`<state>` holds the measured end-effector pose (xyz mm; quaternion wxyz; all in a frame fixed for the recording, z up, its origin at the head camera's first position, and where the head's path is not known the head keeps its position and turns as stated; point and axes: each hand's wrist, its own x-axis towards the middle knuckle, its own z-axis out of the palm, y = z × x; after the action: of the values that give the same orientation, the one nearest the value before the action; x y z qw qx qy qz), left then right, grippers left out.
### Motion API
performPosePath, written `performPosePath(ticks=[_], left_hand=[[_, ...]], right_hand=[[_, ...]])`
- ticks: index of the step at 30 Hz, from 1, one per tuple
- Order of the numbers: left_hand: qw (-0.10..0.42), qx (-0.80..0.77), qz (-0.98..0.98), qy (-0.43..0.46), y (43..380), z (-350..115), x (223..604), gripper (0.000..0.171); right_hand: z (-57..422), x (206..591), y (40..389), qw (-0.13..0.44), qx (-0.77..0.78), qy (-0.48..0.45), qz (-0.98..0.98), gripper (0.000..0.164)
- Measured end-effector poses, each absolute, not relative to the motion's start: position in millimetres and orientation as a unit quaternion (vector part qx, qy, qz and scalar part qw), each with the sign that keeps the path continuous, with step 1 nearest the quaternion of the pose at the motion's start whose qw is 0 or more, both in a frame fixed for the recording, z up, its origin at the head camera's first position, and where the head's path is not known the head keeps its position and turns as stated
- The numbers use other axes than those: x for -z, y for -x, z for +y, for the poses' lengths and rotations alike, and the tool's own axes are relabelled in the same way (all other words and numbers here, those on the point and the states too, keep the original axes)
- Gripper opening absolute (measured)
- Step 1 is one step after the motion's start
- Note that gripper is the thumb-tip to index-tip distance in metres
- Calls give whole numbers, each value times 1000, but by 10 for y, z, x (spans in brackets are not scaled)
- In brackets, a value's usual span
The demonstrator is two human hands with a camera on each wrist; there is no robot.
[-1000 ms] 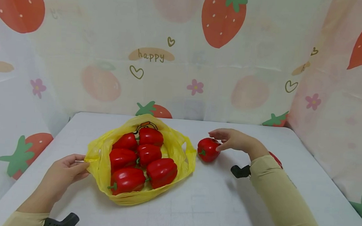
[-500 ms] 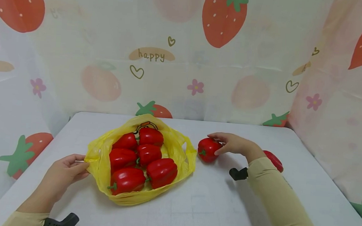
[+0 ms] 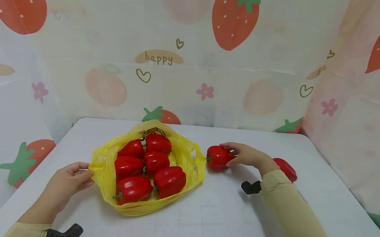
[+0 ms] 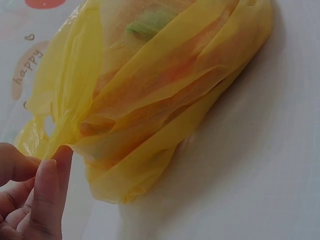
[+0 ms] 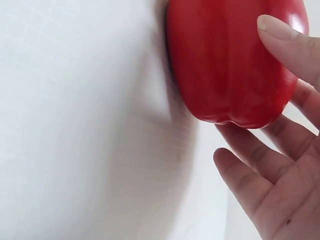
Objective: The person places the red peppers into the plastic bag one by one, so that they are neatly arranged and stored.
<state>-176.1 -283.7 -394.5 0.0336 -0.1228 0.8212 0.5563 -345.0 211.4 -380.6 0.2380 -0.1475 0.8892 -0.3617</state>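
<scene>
My left hand pinches the left edge of a yellow plastic bag between thumb and fingers; the left wrist view shows this grip on the bag's gathered film. The bag lies with its mouth towards me, holding several red bell peppers with green stems. To the right of the bag, my right hand grips another red bell pepper at its right end. In the right wrist view, the thumb lies across that pepper and some fingers go behind it. Its stem points left, close to the bag's handle.
One more red bell pepper lies on the white table behind the right forearm, partly covered by the sleeve. A curtain with strawberry prints surrounds the table's back and sides. Black wrist devices stick out by both sleeves.
My right hand has come down onto the loose pepper and taken hold of it. The pepper has turned so its stem faces left. My left hand and the bag stay put.
</scene>
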Motion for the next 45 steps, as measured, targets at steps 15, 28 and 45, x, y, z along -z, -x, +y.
performPosePath(ticks=[15, 28, 45], left_hand=[[37, -556, 820, 129, 1758, -2836, 3959, 57], [37, -565, 815, 128, 1758, -2852, 3978, 58], [28, -565, 816, 118, 1764, -2851, 3968, 55]], right_hand=[[2134, 4013, 3408, 204, 400, 130, 884, 71], [2149, 4107, 3395, 183, 418, 110, 883, 72], [2148, 3973, 3379, 172, 419, 119, 884, 76]])
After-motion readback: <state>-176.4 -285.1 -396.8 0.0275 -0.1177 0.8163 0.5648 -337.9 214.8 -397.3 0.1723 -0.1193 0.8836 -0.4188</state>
